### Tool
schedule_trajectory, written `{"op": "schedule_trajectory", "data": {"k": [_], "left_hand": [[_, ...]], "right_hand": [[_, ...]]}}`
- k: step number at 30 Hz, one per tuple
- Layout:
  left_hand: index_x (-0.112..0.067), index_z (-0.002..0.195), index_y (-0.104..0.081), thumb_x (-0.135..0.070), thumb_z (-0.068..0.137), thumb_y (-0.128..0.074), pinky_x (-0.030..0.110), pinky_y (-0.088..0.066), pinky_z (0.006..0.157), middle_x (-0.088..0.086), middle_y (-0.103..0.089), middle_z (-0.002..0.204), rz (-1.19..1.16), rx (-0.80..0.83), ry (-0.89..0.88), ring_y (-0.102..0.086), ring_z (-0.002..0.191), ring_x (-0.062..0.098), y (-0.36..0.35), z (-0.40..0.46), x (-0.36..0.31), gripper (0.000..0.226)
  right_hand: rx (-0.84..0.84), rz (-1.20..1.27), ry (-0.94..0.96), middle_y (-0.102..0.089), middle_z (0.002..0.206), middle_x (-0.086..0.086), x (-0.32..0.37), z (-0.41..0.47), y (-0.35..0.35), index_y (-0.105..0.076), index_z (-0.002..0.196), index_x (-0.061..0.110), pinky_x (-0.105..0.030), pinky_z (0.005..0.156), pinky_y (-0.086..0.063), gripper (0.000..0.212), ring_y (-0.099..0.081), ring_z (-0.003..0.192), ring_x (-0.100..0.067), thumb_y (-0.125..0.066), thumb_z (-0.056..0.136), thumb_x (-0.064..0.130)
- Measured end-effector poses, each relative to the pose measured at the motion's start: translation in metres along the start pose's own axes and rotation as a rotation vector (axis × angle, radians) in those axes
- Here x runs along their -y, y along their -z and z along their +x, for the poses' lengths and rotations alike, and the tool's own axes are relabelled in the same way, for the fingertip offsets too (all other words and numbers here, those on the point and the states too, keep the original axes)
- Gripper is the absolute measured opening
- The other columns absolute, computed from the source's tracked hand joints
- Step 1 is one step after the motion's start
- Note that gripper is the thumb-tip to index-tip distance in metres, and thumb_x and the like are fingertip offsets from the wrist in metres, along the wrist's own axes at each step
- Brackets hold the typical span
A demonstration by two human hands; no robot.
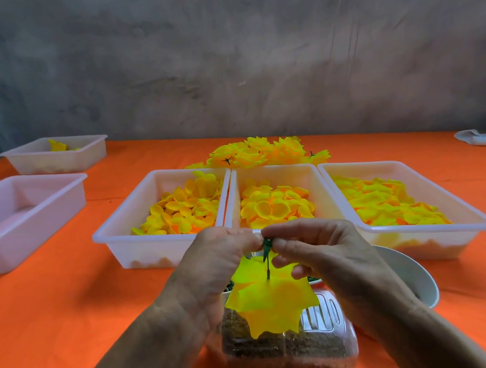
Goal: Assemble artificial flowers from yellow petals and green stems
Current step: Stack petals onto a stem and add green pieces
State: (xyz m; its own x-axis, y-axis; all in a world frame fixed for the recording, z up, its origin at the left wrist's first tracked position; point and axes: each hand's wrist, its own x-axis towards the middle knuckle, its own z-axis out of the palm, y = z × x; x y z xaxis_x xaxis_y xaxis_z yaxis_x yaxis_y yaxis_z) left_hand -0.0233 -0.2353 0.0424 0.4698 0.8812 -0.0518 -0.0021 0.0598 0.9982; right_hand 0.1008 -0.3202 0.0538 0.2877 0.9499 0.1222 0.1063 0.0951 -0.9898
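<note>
My left hand [215, 261] and my right hand [318, 251] meet above the table's near middle, and both pinch the top of a thin green stem [266, 251]. Yellow petal layers [269, 297] hang threaded on that stem, drooping below my fingers. Behind my hands stand three white trays of loose yellow petals: left [124, 230], middle [234, 197], right [468, 216]. A heap of finished yellow flowers [259, 152] lies beyond the trays.
A clear plastic container [327, 342] of brown bits sits under my hands, beside a white bowl [415, 278]. An empty white tray [51, 190] and another tray holding a few petals [82, 143] stand at left. An orange cloth [67, 315] covers the table.
</note>
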Motion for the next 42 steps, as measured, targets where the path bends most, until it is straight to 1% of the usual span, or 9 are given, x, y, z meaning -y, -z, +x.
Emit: {"op": "schedule_trajectory", "data": {"k": [5,9,15,19,23,28,35,40,42], "left_hand": [[-0.009,0.072,-0.069,-0.030,0.051,-0.070,0.048,-0.038,0.097,0.018,-0.066,0.099,-0.005,-0.035,0.092,-0.055,0.105,0.034,-0.001,-0.001,-0.006,0.030],[-0.010,0.075,-0.069,-0.017,0.069,-0.075,0.053,-0.033,0.106,0.016,-0.065,0.112,-0.017,-0.012,0.133,-0.052,0.116,0.032,0.000,0.002,-0.007,0.011],[-0.006,0.066,-0.062,-0.006,0.081,-0.066,0.030,-0.039,0.080,-0.003,-0.063,0.088,0.056,-0.033,-0.020,-0.056,0.096,0.017,0.001,0.005,-0.003,0.016],[-0.009,0.072,-0.065,-0.008,0.080,-0.066,0.029,-0.033,0.071,0.000,-0.064,0.105,0.023,-0.018,0.012,-0.054,0.096,0.016,0.002,0.007,-0.002,0.008],[-0.010,0.087,-0.068,-0.014,0.078,-0.069,0.033,-0.031,0.075,0.005,-0.066,0.110,0.015,-0.036,0.040,-0.054,0.107,0.022,0.003,0.008,-0.001,0.010],[-0.013,0.067,-0.070,-0.017,0.079,-0.070,0.030,-0.034,0.071,0.003,-0.069,0.096,0.048,-0.009,0.017,-0.057,0.095,0.017,0.004,0.008,-0.001,0.013],[-0.015,0.066,-0.072,-0.028,0.071,-0.076,0.031,-0.035,0.070,0.002,-0.070,0.080,0.031,-0.009,0.041,-0.058,0.085,0.017,0.006,0.004,0.000,0.014],[-0.017,0.066,-0.074,-0.024,0.070,-0.077,0.035,-0.039,0.081,0.003,-0.071,0.098,0.038,0.002,0.071,-0.059,0.101,0.022,0.006,0.005,-0.002,0.008],[-0.012,0.078,-0.073,-0.029,0.056,-0.078,0.044,-0.042,0.095,0.012,-0.069,0.103,0.052,0.008,0.082,-0.059,0.105,0.028,0.002,0.004,-0.003,0.028]], "right_hand": [[0.032,-0.043,-0.050,-0.069,0.064,0.007,0.002,0.001,0.002,-0.074,0.093,0.021,-0.010,0.044,-0.040,0.013,-0.060,0.053,0.003,-0.065,0.086,0.015],[0.026,-0.054,-0.068,-0.069,0.061,0.007,0.003,0.004,0.003,-0.074,0.091,0.019,-0.011,0.043,-0.040,0.011,-0.061,0.052,0.002,-0.067,0.084,0.015],[-0.009,0.016,-0.092,-0.073,0.072,-0.001,0.002,0.008,0.005,-0.075,0.077,0.019,-0.013,0.049,-0.046,0.014,-0.067,0.063,-0.006,-0.070,0.080,0.007],[0.003,0.032,-0.137,-0.071,0.068,0.000,0.002,0.011,0.004,-0.075,0.075,0.018,-0.016,0.049,-0.045,0.017,-0.065,0.060,-0.006,-0.066,0.084,0.008],[0.025,0.057,-0.198,-0.065,0.060,0.000,0.004,0.015,0.004,-0.072,0.079,0.015,-0.018,0.045,-0.043,0.017,-0.060,0.053,-0.007,-0.062,0.086,0.004],[0.032,0.131,-0.200,-0.067,0.069,-0.006,0.006,0.014,0.003,-0.069,0.080,0.009,-0.018,0.046,-0.047,0.016,-0.061,0.052,-0.010,-0.058,0.088,0.000],[0.040,0.139,-0.195,-0.063,0.062,-0.006,0.005,0.015,0.002,-0.069,0.079,0.007,-0.018,0.048,-0.048,0.014,-0.060,0.052,-0.010,-0.062,0.083,-0.004],[0.071,0.101,-0.249,-0.064,0.061,-0.002,0.005,0.016,0.002,-0.071,0.079,0.012,-0.020,0.046,-0.046,0.017,-0.060,0.052,-0.009,-0.061,0.086,0.000],[0.067,0.115,-0.269,-0.063,0.060,-0.002,0.004,0.016,0.000,-0.070,0.080,0.011,-0.019,0.045,-0.045,0.018,-0.060,0.051,-0.009,-0.059,0.087,-0.002]]}}
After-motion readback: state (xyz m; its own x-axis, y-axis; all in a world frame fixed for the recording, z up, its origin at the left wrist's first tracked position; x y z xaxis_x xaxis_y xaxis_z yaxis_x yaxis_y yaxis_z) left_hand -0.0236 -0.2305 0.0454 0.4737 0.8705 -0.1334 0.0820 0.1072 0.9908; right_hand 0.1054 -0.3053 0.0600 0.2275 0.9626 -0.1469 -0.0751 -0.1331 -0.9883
